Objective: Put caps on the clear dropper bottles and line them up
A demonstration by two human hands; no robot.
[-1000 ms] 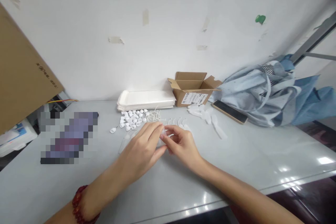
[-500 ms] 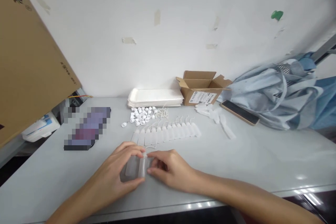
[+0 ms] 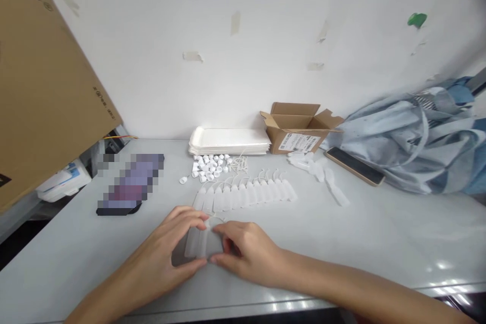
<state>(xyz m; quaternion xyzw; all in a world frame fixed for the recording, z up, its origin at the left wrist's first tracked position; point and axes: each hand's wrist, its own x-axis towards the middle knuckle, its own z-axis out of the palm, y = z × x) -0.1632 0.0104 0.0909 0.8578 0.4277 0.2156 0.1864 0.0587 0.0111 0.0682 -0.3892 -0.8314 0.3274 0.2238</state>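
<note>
Two hands, one arrangement of small translucent bottles. Left hand (image 3: 164, 244): thumb and forefingers spread wide in an arch, the thumb tip at the base end and the fingertips at the neck end of the nearer work; whether they press on it cannot be told. Right hand (image 3: 252, 250): fingers curled, with index finger and thumb tips parted and nothing visible between them, just right of the same place.

Within the left hand's arch lie two translucent bottles (image 3: 202, 244), side by side. Their long axes run away from the body, nearly parallel, with necks toward the wall and bases toward the near table edge. One curved white tube (image 3: 217, 218) arcs just beyond the right index fingertip.

Beyond both hands' fingers stands one row of bottles (image 3: 246, 196), about a dozen, similarly aligned, necks away from the body. Farther past the fingertips: roughly two dozen white caps (image 3: 208, 168), overlapping and not exactly countable, with one single cap (image 3: 183, 180) apart to their left; one bundle of white sticks (image 3: 239, 163); one white stack (image 3: 231, 136); and one open box (image 3: 299, 142). Far right of the fingers lies one phone (image 3: 355, 166).
</note>
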